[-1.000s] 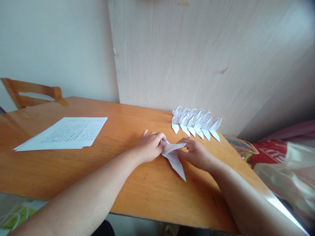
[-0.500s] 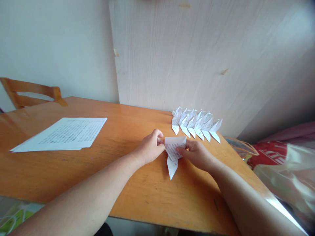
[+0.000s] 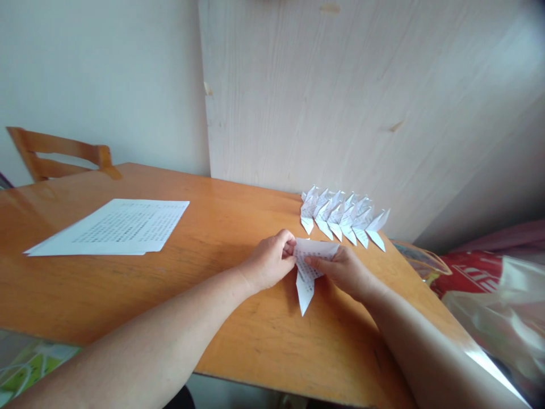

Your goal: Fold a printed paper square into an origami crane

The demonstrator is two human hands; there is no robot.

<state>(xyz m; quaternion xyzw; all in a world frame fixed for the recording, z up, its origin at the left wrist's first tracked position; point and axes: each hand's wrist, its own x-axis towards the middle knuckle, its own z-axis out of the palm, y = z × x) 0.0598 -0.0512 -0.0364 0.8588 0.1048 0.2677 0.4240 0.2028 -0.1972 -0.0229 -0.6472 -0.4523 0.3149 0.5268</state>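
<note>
A folded sheet of printed paper (image 3: pixel 305 288) is held over the wooden table, its pointed end turned toward me. My right hand (image 3: pixel 347 271) grips its right side, with the thumb lying across the printed face. At the upper left edge, my left hand (image 3: pixel 273 260) pinches the same paper between thumb and curled fingers. Beyond my hands, several folded paper pieces (image 3: pixel 336 218) with upturned points stand in close rows. The far side of the held paper and some fingertips are hidden.
A stack of printed sheets (image 3: pixel 128 227) lies on the left of the wooden table (image 3: pixel 230 210). A wooden chair (image 3: pixel 63 147) stands behind the far left edge. A pale board (image 3: pixel 298 102) rises at the back. Red and clear plastic bags (image 3: pixel 472 272) sit beyond the right edge.
My left hand has closed on the paper's upper left edge, where it was at most just touching before. The paper's top is opened wider to the right. The view has shifted slightly.
</note>
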